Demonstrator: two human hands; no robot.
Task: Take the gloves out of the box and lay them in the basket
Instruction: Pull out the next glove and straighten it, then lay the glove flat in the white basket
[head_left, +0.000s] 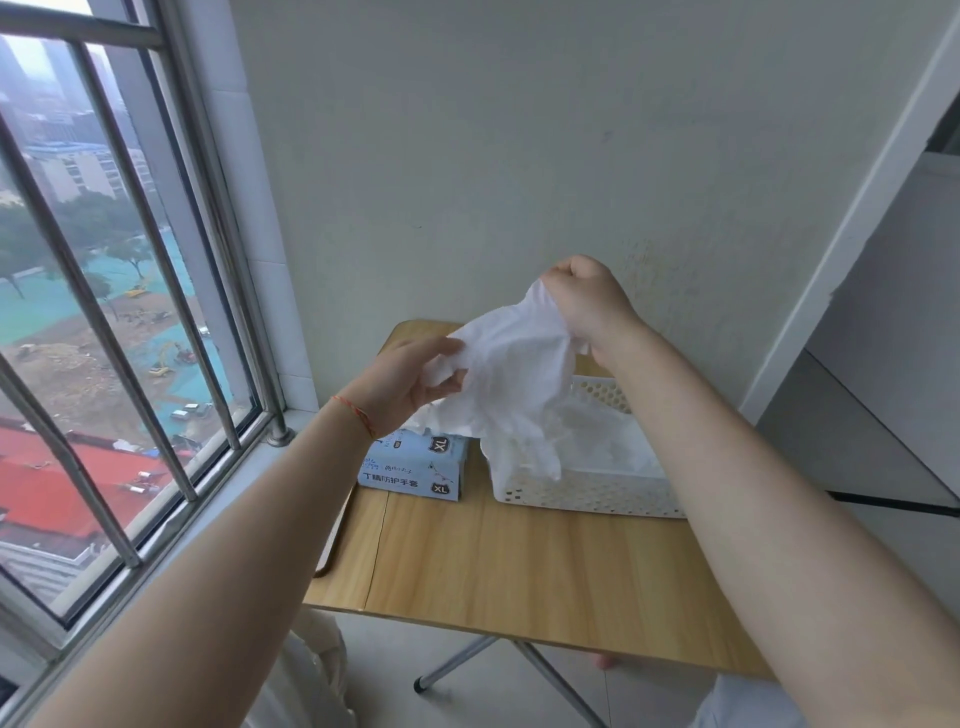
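A white glove (511, 364) is pinched between both hands, left hand (410, 376) and right hand (584, 304), above the basket (587, 493). Gloves already lie inside; more protrude from the box (415, 465) beneath the left hand.

High-rise flat — barred window (119, 291)

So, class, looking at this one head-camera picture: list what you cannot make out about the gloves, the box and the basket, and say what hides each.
- Opening of the light-blue cardboard glove box: hidden by the left hand and wrist.
- Number of gloves in the white perforated plastic basket: the crumpled white disposable glove held above it covers part, and white blends into white.
- Right hand grip: fingers curl away from the camera.
- Small print on the box: too small.
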